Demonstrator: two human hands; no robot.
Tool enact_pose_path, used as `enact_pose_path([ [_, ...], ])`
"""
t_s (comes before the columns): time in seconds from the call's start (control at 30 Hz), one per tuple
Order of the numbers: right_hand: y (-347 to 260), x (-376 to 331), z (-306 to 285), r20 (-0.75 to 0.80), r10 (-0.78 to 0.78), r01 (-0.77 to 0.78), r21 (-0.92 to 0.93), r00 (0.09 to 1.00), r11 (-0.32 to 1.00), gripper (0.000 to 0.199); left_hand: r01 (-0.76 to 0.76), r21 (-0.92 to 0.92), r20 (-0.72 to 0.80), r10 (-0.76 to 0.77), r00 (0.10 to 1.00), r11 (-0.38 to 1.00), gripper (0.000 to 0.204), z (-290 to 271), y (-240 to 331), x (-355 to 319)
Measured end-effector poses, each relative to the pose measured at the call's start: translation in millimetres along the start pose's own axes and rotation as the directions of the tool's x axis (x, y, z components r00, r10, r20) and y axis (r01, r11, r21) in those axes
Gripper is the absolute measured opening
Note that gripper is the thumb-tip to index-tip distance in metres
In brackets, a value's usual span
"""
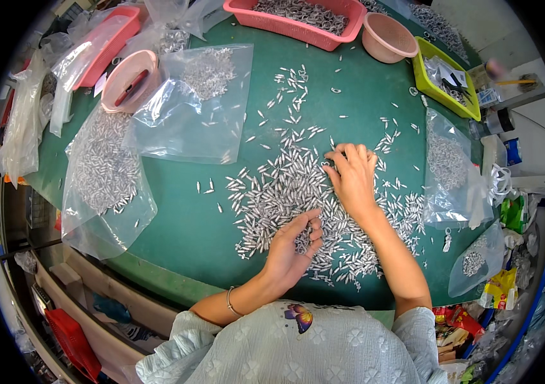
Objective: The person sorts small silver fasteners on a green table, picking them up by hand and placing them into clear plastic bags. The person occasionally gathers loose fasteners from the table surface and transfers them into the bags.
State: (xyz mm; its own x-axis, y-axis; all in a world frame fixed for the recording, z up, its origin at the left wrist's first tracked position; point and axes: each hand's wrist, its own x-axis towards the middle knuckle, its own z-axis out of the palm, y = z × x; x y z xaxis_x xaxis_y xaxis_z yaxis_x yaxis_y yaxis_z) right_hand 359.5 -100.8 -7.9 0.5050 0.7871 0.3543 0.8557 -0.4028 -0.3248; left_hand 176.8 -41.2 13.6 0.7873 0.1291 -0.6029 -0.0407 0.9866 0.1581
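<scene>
A wide heap of small silver bullet-shaped metal pieces (292, 176) is spread over the green tabletop in front of me. My left hand (290, 249) is cupped palm up at the near side of the heap. Its fingers curl round a few small metal pieces (303, 240), whose exact shape is hard to make out. Farther off and to the right, my right hand (354, 179) reaches palm down onto the heap. Its fingers are bent and drawn together at the tips, and whatever they pinch is hidden.
Clear plastic bags of metal pieces lie left (103, 173), far left (186, 121) and right (447, 166). Pink baskets (133, 83), (390, 40), a pink tray (295, 22) and a yellow-green tray (427, 77) stand along the back. A smaller bag (477, 262) rests near the right edge.
</scene>
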Motion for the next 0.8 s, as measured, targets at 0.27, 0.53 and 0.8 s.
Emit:
enact_pose_path([
  [0.27, -2, 1, -4, 0.002, 0.03, -0.03, 0.021, 1.0, 0.999, 0.019, -0.007, 0.001, -0.001, 0.007, 1.0, 1.0, 0.031, 1, 0, -2],
  [0.53, -8, 1, -3, -0.004, 0.134, -0.134, 0.006, 0.991, 0.991, 0.018, 0.0, -0.033, -0.024, 0.0, 1.0, 0.999, 0.031, 3, 1, -2],
  [0.8, -28, -2, -48, 0.259, -0.109, -0.032, 0.488, 0.96, 0.872, 0.014, -0.149, -0.005, -0.158, 0.147, 0.977, 0.989, 0.034, 24, 12, -3],
])
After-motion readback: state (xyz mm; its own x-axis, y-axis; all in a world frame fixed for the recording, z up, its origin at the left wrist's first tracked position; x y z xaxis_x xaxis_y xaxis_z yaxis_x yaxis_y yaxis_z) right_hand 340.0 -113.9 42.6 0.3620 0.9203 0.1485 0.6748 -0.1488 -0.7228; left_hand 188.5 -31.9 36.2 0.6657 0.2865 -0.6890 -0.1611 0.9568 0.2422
